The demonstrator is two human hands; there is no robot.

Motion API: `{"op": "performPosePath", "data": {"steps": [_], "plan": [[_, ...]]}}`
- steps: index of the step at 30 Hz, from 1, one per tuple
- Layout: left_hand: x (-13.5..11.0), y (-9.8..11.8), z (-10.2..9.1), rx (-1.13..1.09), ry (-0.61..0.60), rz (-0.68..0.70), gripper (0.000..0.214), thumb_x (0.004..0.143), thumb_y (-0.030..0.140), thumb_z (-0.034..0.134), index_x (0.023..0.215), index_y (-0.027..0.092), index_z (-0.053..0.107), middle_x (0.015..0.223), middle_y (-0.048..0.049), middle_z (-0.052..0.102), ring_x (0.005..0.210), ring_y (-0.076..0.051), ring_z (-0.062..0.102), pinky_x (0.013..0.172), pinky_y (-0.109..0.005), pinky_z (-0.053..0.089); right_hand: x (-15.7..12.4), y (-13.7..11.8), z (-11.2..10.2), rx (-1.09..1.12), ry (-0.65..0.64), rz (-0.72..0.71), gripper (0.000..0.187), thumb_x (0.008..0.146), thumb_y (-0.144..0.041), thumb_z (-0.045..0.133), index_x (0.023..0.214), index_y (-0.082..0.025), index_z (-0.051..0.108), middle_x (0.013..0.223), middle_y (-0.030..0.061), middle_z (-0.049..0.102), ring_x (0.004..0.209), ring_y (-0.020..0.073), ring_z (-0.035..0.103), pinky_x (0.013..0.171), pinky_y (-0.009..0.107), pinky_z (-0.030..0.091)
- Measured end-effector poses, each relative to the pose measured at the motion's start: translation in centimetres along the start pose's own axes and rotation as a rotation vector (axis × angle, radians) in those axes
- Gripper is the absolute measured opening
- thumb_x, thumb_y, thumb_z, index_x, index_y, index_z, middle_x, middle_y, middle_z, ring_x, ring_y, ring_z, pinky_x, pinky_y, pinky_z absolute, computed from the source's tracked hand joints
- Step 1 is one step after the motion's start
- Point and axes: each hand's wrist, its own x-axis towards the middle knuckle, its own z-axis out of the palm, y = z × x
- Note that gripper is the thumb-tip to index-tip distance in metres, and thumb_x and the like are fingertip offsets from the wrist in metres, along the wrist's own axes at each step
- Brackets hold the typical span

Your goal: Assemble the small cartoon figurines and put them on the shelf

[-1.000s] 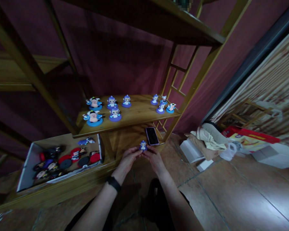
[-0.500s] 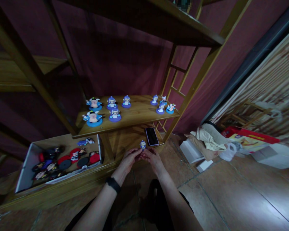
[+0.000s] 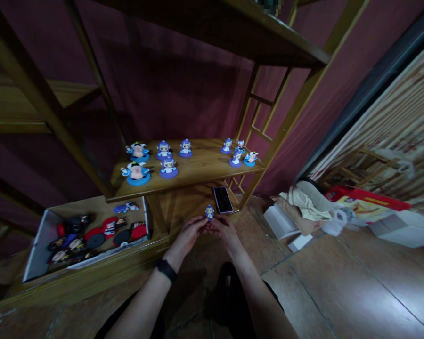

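Between my fingertips a small purple-and-white figurine (image 3: 209,212) stands upright, its base covered by my fingers. My left hand (image 3: 191,231) is closed on its left side, and my right hand (image 3: 223,229) closes on it from the right. A phone (image 3: 223,200) lies on the lower shelf just beyond my right hand. On the shelf above are similar purple figurines, one of them (image 3: 168,167) near the front edge. Two pig figurines (image 3: 137,173) on blue bases stand at that shelf's left end, and several smaller figurines (image 3: 235,158) cluster at its right end.
An open box (image 3: 35,249) of dark and red figurines sits at the left on the lower ledge. To the right on the tiled floor lie white boxes (image 3: 281,223), cloth (image 3: 305,200) and plastic bags (image 3: 335,223). A wooden post (image 3: 286,117) bounds the shelf's right side.
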Motion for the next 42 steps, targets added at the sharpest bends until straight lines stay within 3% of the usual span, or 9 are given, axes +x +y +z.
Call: {"op": "performPosePath", "data": {"steps": [10,19,26,32,42], "plan": [[-0.1,0.0,0.4,0.033,-0.024,-0.014,0.025,0.069,0.035,0.073,0.076,0.012,0.067,0.07,-0.0066,0.068,0.059,-0.011,0.06,0.052,-0.021,0.04,-0.2,-0.5,0.0,-0.012,0.003,0.002,0.04,0.062,-0.052,0.074,0.076,-0.018,0.058,0.067,0.001,0.065,0.058,0.0131,0.06,0.056,0.026,0.047],[0.0,-0.1,0.6,0.086,0.025,-0.028,0.03,0.069,0.041,0.072,0.071,0.012,0.064,0.058,-0.003,0.063,0.05,-0.01,0.055,0.048,-0.021,0.036,0.3,0.1,-0.5,-0.075,0.002,0.069,0.044,0.061,-0.057,0.071,0.073,-0.017,0.058,0.061,-0.0002,0.063,0.05,0.0105,0.054,0.052,0.025,0.045],[0.1,-0.3,0.6,0.023,0.01,0.029,0.023,0.064,0.027,0.075,0.079,0.013,0.063,0.072,-0.0041,0.068,0.061,-0.011,0.06,0.056,-0.022,0.041,0.5,0.0,-0.6,-0.029,0.033,0.049,0.038,0.056,-0.042,0.076,0.08,-0.018,0.058,0.066,-0.0007,0.065,0.055,0.0115,0.058,0.055,0.026,0.047],[-0.1,-0.4,0.8,0.069,0.017,0.093,0.036,0.059,0.02,0.077,0.09,0.015,0.061,0.078,-0.0027,0.068,0.065,-0.012,0.061,0.059,-0.022,0.043,0.6,0.4,-0.7,0.049,0.026,-0.021,0.032,0.057,-0.031,0.073,0.084,-0.018,0.06,0.065,-0.0012,0.066,0.057,0.0142,0.061,0.06,0.028,0.049],[-0.1,-0.7,0.7,0.139,0.062,0.092,0.03,0.066,0.028,0.07,0.092,0.015,0.062,0.074,-0.0036,0.067,0.062,-0.013,0.061,0.061,-0.025,0.045,0.8,0.1,-1.1,-0.013,0.058,-0.097,0.028,0.058,-0.025,0.069,0.084,-0.019,0.066,0.079,0.0007,0.069,0.067,0.0146,0.062,0.061,0.026,0.048]]}}
